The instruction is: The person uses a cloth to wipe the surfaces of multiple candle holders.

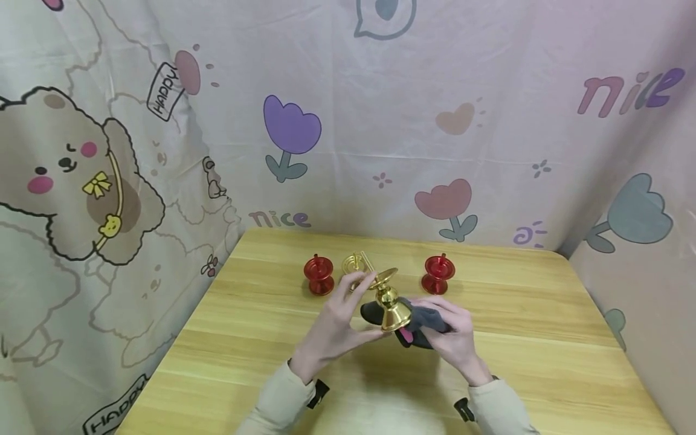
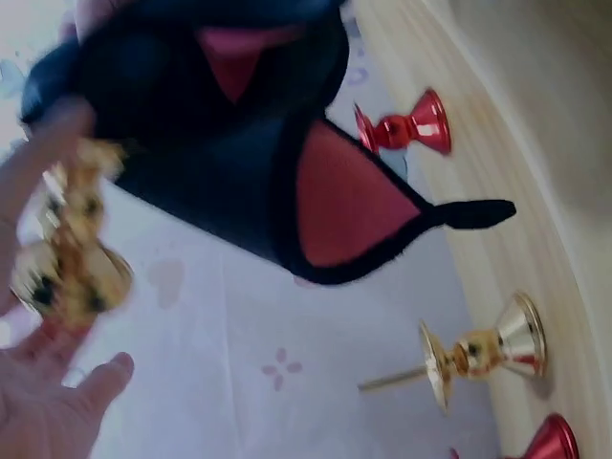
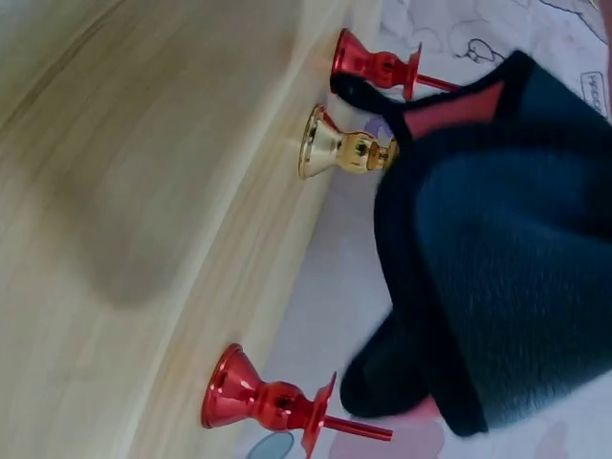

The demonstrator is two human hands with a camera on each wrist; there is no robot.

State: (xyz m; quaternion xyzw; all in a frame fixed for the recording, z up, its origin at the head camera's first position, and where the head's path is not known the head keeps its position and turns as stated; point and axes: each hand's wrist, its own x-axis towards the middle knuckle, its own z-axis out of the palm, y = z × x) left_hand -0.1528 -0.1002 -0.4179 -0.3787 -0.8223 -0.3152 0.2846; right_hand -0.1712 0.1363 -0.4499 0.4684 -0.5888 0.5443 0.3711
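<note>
Above the table my left hand (image 1: 334, 320) pinches a gold candlestick (image 1: 388, 296), with fingers up by its plate and the thumb at its flared base. The candlestick leans, its plate and spike tipped toward the upper left. In the left wrist view it is blurred. My right hand (image 1: 454, 329) grips a dark grey-blue cloth (image 3: 516, 277) with black edging, a pink patch (image 2: 349, 206) and a small loop (image 2: 473, 213). Bunched up, the cloth lies against the candlestick's right side, partly hidden behind it in the head view.
Beyond my hands a second gold candlestick (image 2: 473, 354) stands on the wooden table (image 1: 261, 326), partly hidden in the head view. Red candlesticks stand left (image 1: 318, 275) and right (image 1: 437, 275) of it, spikes up. A printed curtain (image 1: 353, 121) hangs behind the table and at both sides.
</note>
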